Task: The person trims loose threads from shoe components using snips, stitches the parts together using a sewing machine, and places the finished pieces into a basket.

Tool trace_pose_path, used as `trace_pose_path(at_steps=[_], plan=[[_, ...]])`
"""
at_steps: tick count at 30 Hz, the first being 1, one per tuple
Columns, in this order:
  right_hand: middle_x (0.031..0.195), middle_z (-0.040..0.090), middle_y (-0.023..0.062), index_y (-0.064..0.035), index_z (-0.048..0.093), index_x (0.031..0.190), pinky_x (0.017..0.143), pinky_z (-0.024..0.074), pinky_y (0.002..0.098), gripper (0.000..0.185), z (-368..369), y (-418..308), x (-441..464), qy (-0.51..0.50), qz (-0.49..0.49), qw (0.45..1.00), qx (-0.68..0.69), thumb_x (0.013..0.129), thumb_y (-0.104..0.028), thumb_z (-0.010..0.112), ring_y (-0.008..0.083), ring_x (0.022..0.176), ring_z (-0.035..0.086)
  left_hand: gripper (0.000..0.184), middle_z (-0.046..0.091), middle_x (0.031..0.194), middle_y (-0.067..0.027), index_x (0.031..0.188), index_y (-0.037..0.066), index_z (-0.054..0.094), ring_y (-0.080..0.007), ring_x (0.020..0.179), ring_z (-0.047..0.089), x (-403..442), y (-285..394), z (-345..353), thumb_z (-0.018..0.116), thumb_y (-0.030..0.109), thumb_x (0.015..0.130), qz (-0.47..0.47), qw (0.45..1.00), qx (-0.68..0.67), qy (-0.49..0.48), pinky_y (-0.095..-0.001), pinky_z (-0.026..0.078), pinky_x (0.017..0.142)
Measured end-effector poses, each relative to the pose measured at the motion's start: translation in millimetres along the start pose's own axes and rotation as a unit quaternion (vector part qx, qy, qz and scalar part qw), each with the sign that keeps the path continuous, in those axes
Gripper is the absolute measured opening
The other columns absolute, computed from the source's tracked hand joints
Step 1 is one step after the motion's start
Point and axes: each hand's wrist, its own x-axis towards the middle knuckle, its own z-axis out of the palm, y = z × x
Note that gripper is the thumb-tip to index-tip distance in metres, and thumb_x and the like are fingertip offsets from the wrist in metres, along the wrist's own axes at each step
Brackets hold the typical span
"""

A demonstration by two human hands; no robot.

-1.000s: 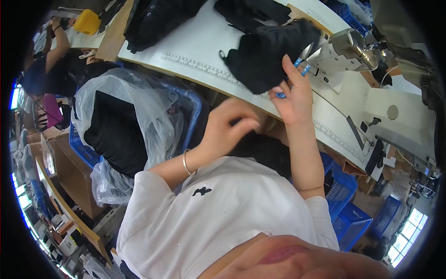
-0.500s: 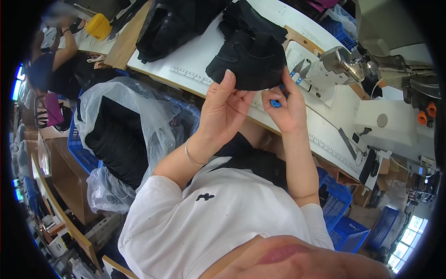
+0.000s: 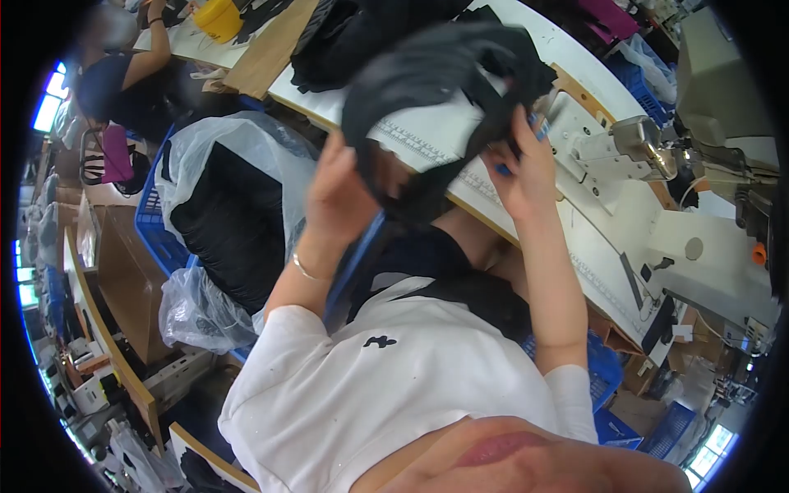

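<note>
Black fabric is up over the table edge, right hand pinching it plus blue-handled scissors; left hand's grip's too blurry to tell. Machine crowds right, blue crate left, white strip between.

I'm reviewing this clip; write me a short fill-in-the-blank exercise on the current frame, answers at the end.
1. The fabric piece held by the right hand is ______ in colour.
2. The bracelet is worn on the person's ______ wrist.
3. The bucket near the top left of the picture is coloured ______.
4. The basket holding the plastic bag is coloured ______.

Missing words: black; left; yellow; blue
</note>
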Motion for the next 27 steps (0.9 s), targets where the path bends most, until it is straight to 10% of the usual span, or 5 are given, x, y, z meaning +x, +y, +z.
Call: trace_pose_path(at_steps=[5,10,14,25,27], plan=[[0.075,0.052,-0.006,-0.0128,0.056,0.092,0.058,0.0431,0.024,0.016,57.6,63.0,83.7,-0.161,0.022,0.974,-0.159,0.097,-0.021,0.069,0.0051,0.056,0.043,0.03,0.057,0.091,-0.0057,0.127,0.004,0.053,-0.0213,0.093,0.057,34.0,75.0,-108.7,0.048,0.024,0.104,0.171,0.981,-0.004,-0.089,-0.0381,0.043,0.091],[0.085,0.061,0.0037,-0.0009,0.061,0.102,0.06,0.0618,0.0333,0.017,88.9,114.3,130.8,-0.053,-0.05,0.984,-0.164,0.096,-0.015,0.068,0.0123,0.069,0.06,0.068,0.029,0.16,-0.0156,0.155,0.002,0.03,-0.0301,0.147,0.031,42.1,53.4,-138.4,0.057,0.036,0.103,0.316,0.786,0.443,0.294,-0.0419,0.03,0.119],[0.099,0.068,0.0146,0.0053,0.061,0.114,0.057,0.0626,0.0336,0.03,88.2,121.2,149.2,-0.041,-0.145,0.98,-0.131,0.094,-0.016,0.068,0.0193,0.082,0.069,0.105,0.022,0.161,-0.0269,0.156,0.005,0.029,-0.0448,0.149,0.022,55.8,34.3,-117.3,0.089,0.029,0.074,0.267,0.49,0.816,0.149,-0.0514,0.023,0.12],[0.101,0.058,0.0099,-0.0179,0.054,0.14,0.08,0.0513,0.0403,0.057,-115.6,-1.4,-74.4,0.117,-0.328,0.733,-0.584,0.087,-0.008,0.071,0.0293,0.093,0.063,0.091,0.055,0.134,-0.0258,0.143,-0.004,0.048,-0.0459,0.13,0.045,125.2,40.5,-140.4,0.082,0.053,0.08,0.439,0.416,0.789,0.107,-0.0568,0.032,0.112],[0.098,0.06,0.0082,-0.0172,0.06,0.135,0.083,0.0509,0.0388,0.052,-173.6,-37.1,-114.6,0.265,-0.363,0.586,-0.675,0.085,-0.011,0.071,0.0281,0.093,0.06,0.091,0.06,0.129,-0.0223,0.135,0.001,0.058,-0.0429,0.12,0.054,111.0,36.2,-124.1,0.074,0.07,0.077,0.468,0.115,0.851,0.209,-0.056,0.039,0.105]])
